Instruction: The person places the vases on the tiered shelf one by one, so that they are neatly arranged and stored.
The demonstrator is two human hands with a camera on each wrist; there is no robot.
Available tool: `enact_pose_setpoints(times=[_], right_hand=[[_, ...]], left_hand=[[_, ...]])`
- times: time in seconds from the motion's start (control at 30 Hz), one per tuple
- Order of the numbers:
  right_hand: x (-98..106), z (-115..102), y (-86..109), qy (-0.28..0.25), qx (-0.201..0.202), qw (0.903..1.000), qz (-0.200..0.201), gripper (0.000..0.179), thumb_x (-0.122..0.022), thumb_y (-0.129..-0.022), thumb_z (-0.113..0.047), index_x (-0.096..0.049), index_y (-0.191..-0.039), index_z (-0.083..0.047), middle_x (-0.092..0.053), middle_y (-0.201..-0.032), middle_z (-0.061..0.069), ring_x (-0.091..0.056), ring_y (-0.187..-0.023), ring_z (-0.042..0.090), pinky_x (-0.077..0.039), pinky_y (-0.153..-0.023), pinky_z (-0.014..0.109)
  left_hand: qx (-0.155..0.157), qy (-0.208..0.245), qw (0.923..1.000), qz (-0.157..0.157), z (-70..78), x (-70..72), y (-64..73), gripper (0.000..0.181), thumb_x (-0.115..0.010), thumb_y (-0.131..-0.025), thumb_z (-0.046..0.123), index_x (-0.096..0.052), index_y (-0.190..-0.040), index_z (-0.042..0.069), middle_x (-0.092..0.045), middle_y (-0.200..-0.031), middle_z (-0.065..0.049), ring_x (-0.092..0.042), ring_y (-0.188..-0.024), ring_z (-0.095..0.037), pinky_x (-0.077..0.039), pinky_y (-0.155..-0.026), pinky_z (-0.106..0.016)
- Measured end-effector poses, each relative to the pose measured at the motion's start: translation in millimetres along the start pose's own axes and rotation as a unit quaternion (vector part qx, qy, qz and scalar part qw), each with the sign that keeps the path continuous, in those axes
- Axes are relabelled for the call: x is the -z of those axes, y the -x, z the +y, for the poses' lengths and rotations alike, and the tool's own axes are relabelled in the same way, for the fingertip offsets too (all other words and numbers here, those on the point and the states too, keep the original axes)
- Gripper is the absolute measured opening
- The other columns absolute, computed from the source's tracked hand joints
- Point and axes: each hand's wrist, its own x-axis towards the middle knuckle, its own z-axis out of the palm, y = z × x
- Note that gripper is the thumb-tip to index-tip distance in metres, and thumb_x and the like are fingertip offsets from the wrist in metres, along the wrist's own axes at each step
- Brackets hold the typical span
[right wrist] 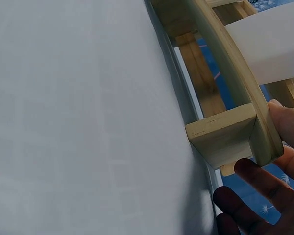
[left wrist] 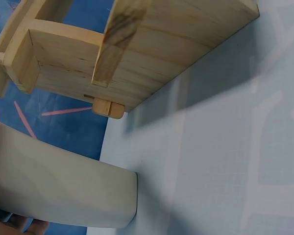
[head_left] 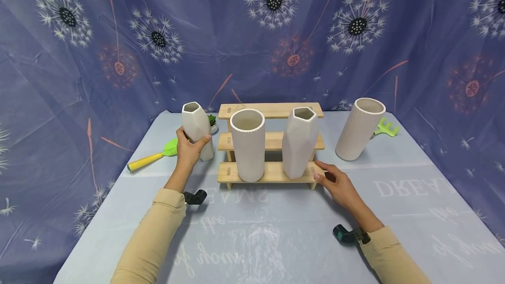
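Observation:
My left hand (head_left: 188, 147) grips a white faceted vase (head_left: 196, 124), tilted, to the left of a three-step wooden stand (head_left: 272, 173). In the left wrist view the vase's lower end (left wrist: 103, 196) is close over the table, fingers on either side of its body. At the right end of the stand's lowest step, my right hand (head_left: 335, 183) holds the board's end between thumb and fingers; the right wrist view shows the thumb (right wrist: 286, 120) at the board's top edge. On that step stand a ribbed white cylinder vase (head_left: 247, 148) and another faceted vase (head_left: 300, 143).
A second ribbed vase (head_left: 360, 129) stands at the right, before a green hand rake (head_left: 387, 128). Leftward lies a trowel with a yellow handle (head_left: 146, 161). A small potted succulent (head_left: 213, 124) sits behind the left vase. A patterned blue cloth (head_left: 236, 47) hangs behind the table.

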Motion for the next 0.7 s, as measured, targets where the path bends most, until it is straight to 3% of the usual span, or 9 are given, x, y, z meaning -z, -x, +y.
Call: enact_pose_setpoints(times=[0.4,0.7], right_hand=[[-1,3,-1.7,0.003,0.005,1.0000,0.006,0.053,-0.059,-0.093,-0.035,-0.045,-0.141,-0.017,-0.051,-0.137,0.016,-0.054,-0.118,0.032,-0.041,-0.084,0.009],[-1,2,-1.4,0.002,0.002,1.0000,0.004,0.054,-0.058,-0.093,-0.036,-0.045,-0.141,-0.016,-0.049,-0.138,0.016,-0.053,-0.119,0.033,-0.040,-0.084,0.008]], left_hand=[[0.006,0.023,0.9997,0.004,9.1,10.0,7.1,0.086,-0.078,-0.076,0.032,-0.024,-0.140,0.012,-0.041,-0.138,-0.018,-0.044,-0.126,-0.030,-0.038,-0.104,-0.048],[-0.004,0.034,0.9993,0.015,31.0,22.8,14.8,0.083,-0.079,-0.076,0.028,-0.027,-0.138,0.011,-0.043,-0.134,-0.015,-0.046,-0.122,-0.026,-0.040,-0.102,-0.045]])
